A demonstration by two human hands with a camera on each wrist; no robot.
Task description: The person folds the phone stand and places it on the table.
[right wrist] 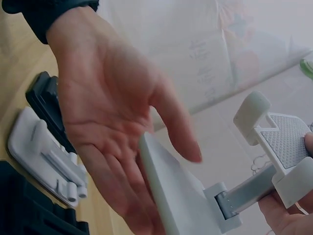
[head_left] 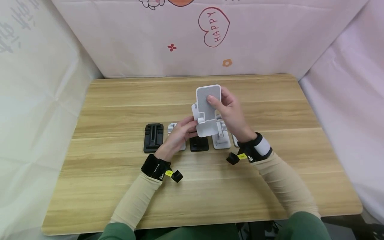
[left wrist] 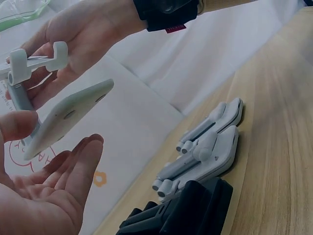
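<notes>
A white folding phone stand is held up over the table, its post unfolded and its grey-padded upper plate facing the head camera. My right hand pinches this plate at its right side, thumb on the pad and fingers behind. At the lower left, my left hand is at the base, with long, loosely extended fingers along its underside. The left thumb stands apart from these fingers in the right wrist view.
Folded stands lie in a row below the hands: a black one at left, a white one partly behind the left hand, a black one, a white one, and another white one mostly hidden by the right hand. Cloth hangs behind the table.
</notes>
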